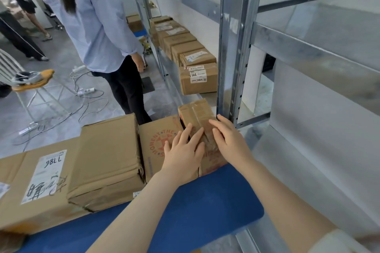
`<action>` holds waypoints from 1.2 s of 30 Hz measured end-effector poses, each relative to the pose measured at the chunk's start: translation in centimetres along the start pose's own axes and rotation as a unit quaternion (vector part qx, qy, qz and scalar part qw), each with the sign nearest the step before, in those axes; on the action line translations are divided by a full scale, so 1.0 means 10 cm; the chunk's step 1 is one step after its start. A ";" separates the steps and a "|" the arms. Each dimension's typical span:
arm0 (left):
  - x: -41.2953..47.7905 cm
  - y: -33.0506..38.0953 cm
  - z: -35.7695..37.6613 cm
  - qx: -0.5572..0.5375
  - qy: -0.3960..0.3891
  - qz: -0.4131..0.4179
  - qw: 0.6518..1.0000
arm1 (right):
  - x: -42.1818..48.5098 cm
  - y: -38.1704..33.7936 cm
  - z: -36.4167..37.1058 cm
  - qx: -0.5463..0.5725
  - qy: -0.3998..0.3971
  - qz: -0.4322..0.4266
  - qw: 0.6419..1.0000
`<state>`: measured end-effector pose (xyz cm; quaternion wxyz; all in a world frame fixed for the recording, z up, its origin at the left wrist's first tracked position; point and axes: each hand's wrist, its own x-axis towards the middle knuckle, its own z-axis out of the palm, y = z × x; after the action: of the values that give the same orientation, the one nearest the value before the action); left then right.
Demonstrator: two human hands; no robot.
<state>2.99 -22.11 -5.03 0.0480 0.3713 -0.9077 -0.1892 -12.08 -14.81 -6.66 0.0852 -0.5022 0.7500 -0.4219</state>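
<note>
A small taped cardboard box (196, 114) lies on top of a printed brown carton (158, 139) at the right end of a blue surface (205, 207). My left hand (184, 150) rests flat on the small box's near left part, fingers straight. My right hand (228, 139) lies on its right side with straight fingers, close to a metal shelf post (232, 47). Neither hand curls round the box.
Two bigger cartons (107, 160) (35, 189) sit to the left on the blue surface. A row of boxes (185, 51) fills the low shelf of the metal rack. A person in a light blue shirt (98, 26) stands in the aisle. Cables (82, 96) and a chair (30, 82) are on the floor at left.
</note>
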 end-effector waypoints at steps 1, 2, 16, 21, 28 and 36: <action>-0.01 0.01 -0.02 -0.007 -0.002 -0.005 1.000 | -0.06 -0.01 -0.03 -0.002 0.016 0.006 1.000; -0.03 0.03 -0.05 -0.014 -0.001 -0.008 1.000 | -0.15 -0.02 -0.07 0.001 0.030 0.015 0.999; -1.63 1.55 -0.06 -0.042 -0.008 0.333 0.942 | -3.33 -0.66 -1.80 -0.107 0.257 0.270 0.922; -2.94 2.44 0.44 -0.050 -0.076 0.504 0.859 | -5.15 -1.22 -2.18 -0.138 0.384 0.369 0.835; -4.59 3.35 0.97 -0.033 -0.188 0.644 0.741 | -7.23 -2.06 -2.64 -0.216 0.495 0.466 0.701; -6.19 4.30 1.35 -0.143 -0.259 0.661 0.690 | -9.04 -2.26 -3.27 -0.260 0.560 0.502 0.606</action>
<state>16.25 53.02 2.11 -0.0237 -0.3993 -0.8572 -0.3245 28.80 74.54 3.38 -0.2871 0.2867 0.8638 -0.2986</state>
